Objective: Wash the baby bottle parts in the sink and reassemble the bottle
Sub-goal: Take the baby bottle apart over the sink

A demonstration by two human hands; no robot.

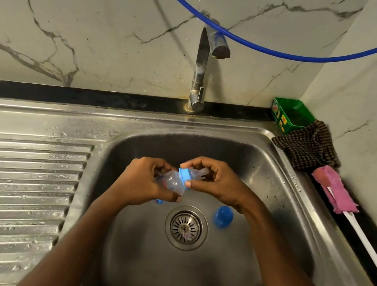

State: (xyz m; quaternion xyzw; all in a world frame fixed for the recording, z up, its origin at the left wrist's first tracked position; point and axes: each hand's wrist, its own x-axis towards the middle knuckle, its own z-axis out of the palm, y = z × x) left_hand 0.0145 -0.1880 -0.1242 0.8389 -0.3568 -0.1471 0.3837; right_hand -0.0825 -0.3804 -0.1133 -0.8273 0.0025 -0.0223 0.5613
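Observation:
Over the steel sink (pixel 276 170) I hold a small clear baby bottle (pixel 173 181), tilted with its teat pointing right. My left hand (pixel 145 180) grips the bottle body. My right hand (pixel 215 183) has its fingers around the blue collar ring (pixel 184 175) and the clear teat (pixel 200 172). A blue cap (pixel 223 217) lies on the sink floor to the right of the drain (pixel 186 227). A tiny blue and red bit (pixel 158 201) shows below my left hand; I cannot tell what it is.
The tap (pixel 201 71) stands behind the sink with no water running, and a blue hose (pixel 270 49) hangs across it. A ribbed draining board (pixel 17 185) lies left. At right are a green soap box (pixel 292 115), a checked cloth (pixel 309 146) and a pink-headed bottle brush (pixel 334 192).

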